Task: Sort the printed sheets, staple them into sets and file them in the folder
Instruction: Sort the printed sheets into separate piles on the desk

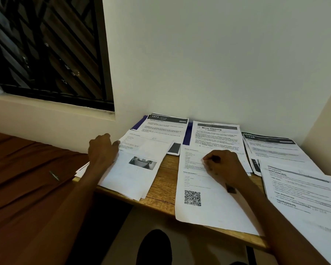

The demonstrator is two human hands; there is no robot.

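2 hands: left hand [101, 148] curled, pressing sheets [134, 169]; right hand [223, 165] grip clenched.

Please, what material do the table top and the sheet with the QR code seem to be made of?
The table top looks like wood with a light brown, matte finish: grain lines and plank seams show. The sheet with the QR code looks like plain white printer paper, thin and matte; its near edge hangs over the table's front and curls slightly.

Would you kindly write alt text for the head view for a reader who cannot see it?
Two bare hands rest on printed sheets spread over a small wooden table: the left hand on the left stack, the right hand, fingers curled, on a QR-code sheet. More sheets lie right.
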